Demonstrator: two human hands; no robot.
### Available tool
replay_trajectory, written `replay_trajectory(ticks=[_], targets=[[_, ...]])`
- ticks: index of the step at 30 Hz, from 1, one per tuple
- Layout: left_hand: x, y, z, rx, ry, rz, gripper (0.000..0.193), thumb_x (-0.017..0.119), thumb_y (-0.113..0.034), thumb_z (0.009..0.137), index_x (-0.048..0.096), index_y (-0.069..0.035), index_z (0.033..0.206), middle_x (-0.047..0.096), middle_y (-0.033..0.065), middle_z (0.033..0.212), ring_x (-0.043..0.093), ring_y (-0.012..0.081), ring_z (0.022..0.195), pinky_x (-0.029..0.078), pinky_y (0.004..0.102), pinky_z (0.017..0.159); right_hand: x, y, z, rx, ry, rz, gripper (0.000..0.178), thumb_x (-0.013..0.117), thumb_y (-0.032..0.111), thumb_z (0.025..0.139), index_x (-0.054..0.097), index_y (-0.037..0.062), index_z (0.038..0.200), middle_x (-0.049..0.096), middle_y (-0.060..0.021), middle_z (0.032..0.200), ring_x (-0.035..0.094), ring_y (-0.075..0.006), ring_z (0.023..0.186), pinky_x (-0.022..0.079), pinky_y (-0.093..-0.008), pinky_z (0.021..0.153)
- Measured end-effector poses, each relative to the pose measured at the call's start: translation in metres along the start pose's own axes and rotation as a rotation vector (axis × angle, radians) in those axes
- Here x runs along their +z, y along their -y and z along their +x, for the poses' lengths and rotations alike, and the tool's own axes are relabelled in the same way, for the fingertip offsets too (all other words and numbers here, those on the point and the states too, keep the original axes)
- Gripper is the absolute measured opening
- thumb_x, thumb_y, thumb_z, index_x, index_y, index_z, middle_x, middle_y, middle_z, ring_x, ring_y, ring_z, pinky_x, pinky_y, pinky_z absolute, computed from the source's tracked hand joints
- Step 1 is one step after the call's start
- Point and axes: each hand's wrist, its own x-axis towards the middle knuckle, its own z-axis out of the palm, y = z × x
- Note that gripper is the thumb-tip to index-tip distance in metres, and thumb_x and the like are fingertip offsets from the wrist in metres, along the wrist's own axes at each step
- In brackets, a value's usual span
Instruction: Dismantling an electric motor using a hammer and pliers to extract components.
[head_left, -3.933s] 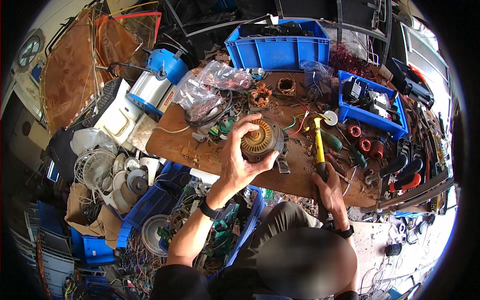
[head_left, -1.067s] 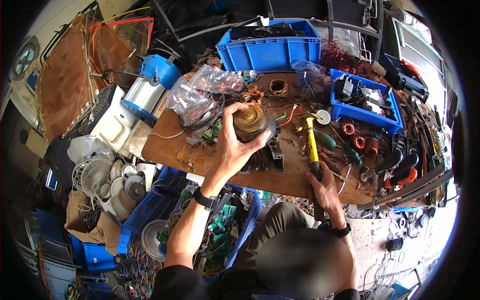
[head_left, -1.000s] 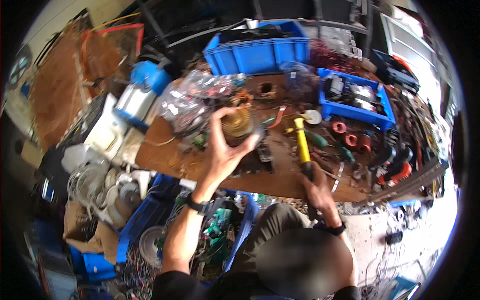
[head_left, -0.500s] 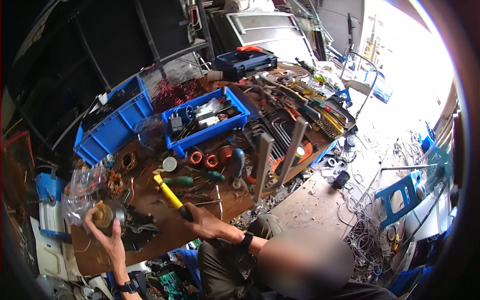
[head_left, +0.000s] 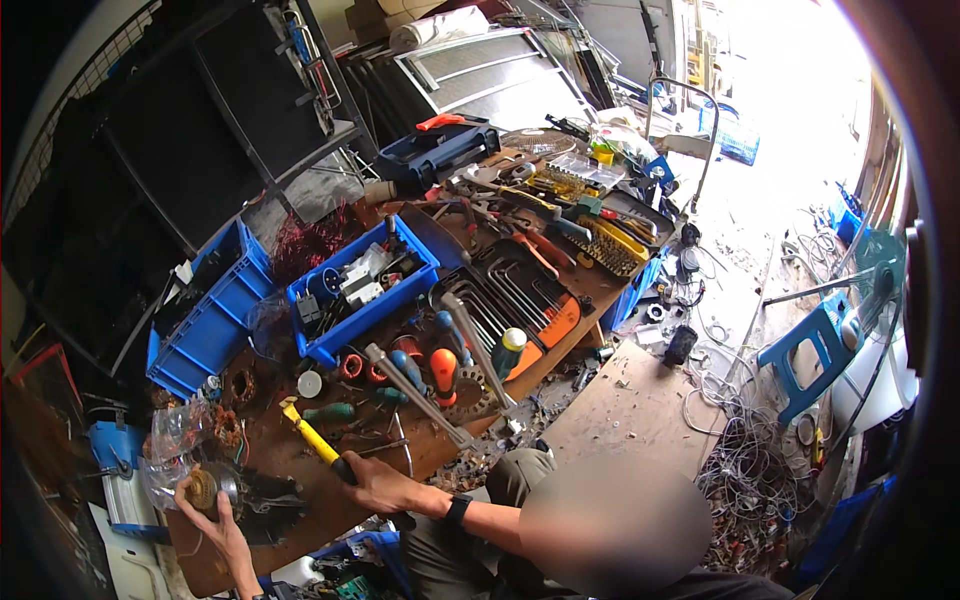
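Observation:
At the near left of the bench, my left hand point(head_left: 225, 535) curls its thumb and fingers round a motor part with a brass-coloured round end point(head_left: 202, 489) and a silvery rim. Its grip covers part of the piece. My right hand point(head_left: 380, 486) is closed on the black grip of a hammer with a yellow handle point(head_left: 318, 436). The hammer's head points away to the left, above the bench and apart from the motor part. A dark, flat piece point(head_left: 268, 505) lies just right of the motor part. Green-handled screwdrivers point(head_left: 330, 412) rest beyond the hammer.
A blue tray of parts point(head_left: 370, 325) and a deeper blue crate point(head_left: 215, 305) stand farther back. Two metal bars point(head_left: 415, 392) rise at the bench's right edge, near hex keys point(head_left: 520, 285). Copper coils point(head_left: 228, 428) and a clear plastic bag point(head_left: 170, 460) lie left.
The whole view has shifted, so the bench appears lower and farther left. Both hands keep their holds on the motor part and hammer, nearly in place over the bench.

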Motion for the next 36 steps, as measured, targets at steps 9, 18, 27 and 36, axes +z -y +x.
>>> replay_trajectory(ticks=[9, 18, 27, 36], targets=[[0.002, 0.004, 0.001, 0.004, -0.011, -0.033, 0.052, 0.063, -0.019, 0.094, 0.042, -0.002, 0.138, 0.045, 0.0129, 0.137, 0.041, 0.0278, 0.130, 0.028, 0.0415, 0.116, 0.000, 0.003, -0.001, -0.001, 0.015, 0.030, 0.040, 0.060, 0.031, 0.097, 0.045, -0.0030, 0.113, 0.064, -0.0343, 0.096, 0.062, -0.0537, 0.092, 0.048, -0.0558, 0.077], [0.002, -0.011, -0.002, -0.020, 0.016, 0.002, 0.052, 0.062, -0.015, 0.094, 0.041, -0.003, 0.141, 0.046, 0.0164, 0.139, 0.043, 0.0312, 0.132, 0.029, 0.0447, 0.117, 0.000, -0.002, -0.002, -0.001, -0.016, -0.002, 0.042, 0.062, 0.031, 0.095, 0.047, -0.0033, 0.114, 0.065, -0.0345, 0.098, 0.063, -0.0530, 0.096, 0.048, -0.0550, 0.080], [-0.014, -0.010, -0.003, 0.109, -0.026, -0.005, 0.053, 0.070, -0.012, 0.095, 0.045, -0.003, 0.141, 0.051, 0.0119, 0.136, 0.048, 0.0259, 0.125, 0.037, 0.0399, 0.111, 0.013, -0.005, 0.008, 0.043, -0.004, -0.150, 0.042, 0.065, 0.031, 0.093, 0.053, 0.0022, 0.121, 0.064, -0.0250, 0.108, 0.064, -0.0403, 0.102, 0.051, -0.0488, 0.087], [0.002, -0.016, 0.006, 0.071, -0.043, -0.275, 0.058, 0.084, -0.023, 0.086, 0.049, -0.009, 0.130, 0.059, 0.0080, 0.114, 0.059, 0.0204, 0.106, 0.050, 0.0375, 0.094, -0.003, -0.003, 0.006, -0.011, -0.047, -0.121, 0.042, 0.067, 0.026, 0.090, 0.055, -0.0033, 0.118, 0.064, -0.0233, 0.098, 0.061, -0.0339, 0.092, 0.049, -0.0427, 0.086]])
